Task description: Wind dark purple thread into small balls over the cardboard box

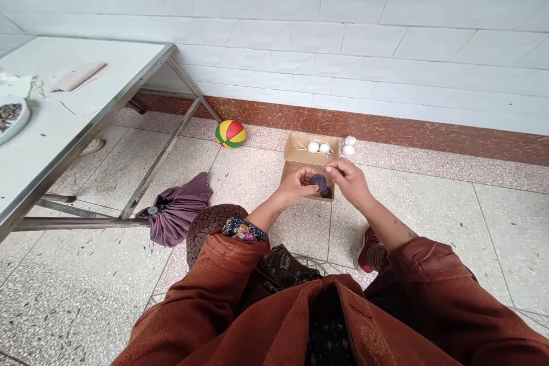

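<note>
My left hand [299, 183] is closed around a small ball of dark blue-grey yarn [318, 181], held above an open cardboard box [290, 168] on the floor. Up and to the right of the ball, my right hand [346, 178] pinches with thumb and forefinger a thin strand that runs to the ball. Below the held ball, another dark bit of yarn [327, 191] shows in the box, partly hidden. Two white yarn balls [314, 146] with loose ends rest against the raised lid, and more white yarn balls [349, 149] lie on the floor just right of it.
A metal-framed table [107, 57] stands at the left, bearing a folded cloth [81, 76] and a bowl of seeds or husks [19, 117]. A colourful ball [230, 134] and a folded purple umbrella [182, 209] lie on the floor. The tiled wall [274, 40] rises beyond the box.
</note>
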### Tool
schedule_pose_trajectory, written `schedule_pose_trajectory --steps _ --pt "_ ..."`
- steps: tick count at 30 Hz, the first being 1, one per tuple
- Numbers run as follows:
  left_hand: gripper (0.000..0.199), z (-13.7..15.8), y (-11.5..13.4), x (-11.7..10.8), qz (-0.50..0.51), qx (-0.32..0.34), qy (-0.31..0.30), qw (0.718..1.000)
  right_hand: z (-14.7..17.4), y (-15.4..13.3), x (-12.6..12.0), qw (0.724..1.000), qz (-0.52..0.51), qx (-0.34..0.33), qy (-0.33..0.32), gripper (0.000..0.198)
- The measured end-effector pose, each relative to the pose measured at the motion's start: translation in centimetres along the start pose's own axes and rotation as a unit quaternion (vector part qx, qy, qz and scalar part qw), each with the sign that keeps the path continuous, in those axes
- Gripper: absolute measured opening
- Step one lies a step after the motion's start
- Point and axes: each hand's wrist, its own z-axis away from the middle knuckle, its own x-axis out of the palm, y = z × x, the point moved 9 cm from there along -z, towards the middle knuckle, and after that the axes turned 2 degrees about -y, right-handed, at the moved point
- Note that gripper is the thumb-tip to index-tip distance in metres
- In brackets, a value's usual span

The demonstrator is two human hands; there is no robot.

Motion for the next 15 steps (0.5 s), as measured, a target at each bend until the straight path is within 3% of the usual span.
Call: schedule_pose_trajectory --steps 3,7,11,15 --pt "0.046 0.3 0.5 0.9 0.037 0.01 -0.035 0.999 0.1 2.8 0.8 0.997 -0.021 0.074 -0.003 0.022" --pt "0.047 0.2 1.1 0.6 0.12 0.031 -0.015 0.992 1.4 4.5 3.6 0.99 -0.051 0.123 -0.053 0.02" --pt "0.042 -0.2 0.7 -0.9 0.144 0.034 0.051 0.988 2.4 3.6 5.1 0.993 -0.006 0.084 -0.085 0.02" --pt "0.037 -0.4 0.1 -2.6 0.079 0.034 0.12 0.989 2.7 1.2 5.7 0.989 0.051 0.003 -0.137 0.018"
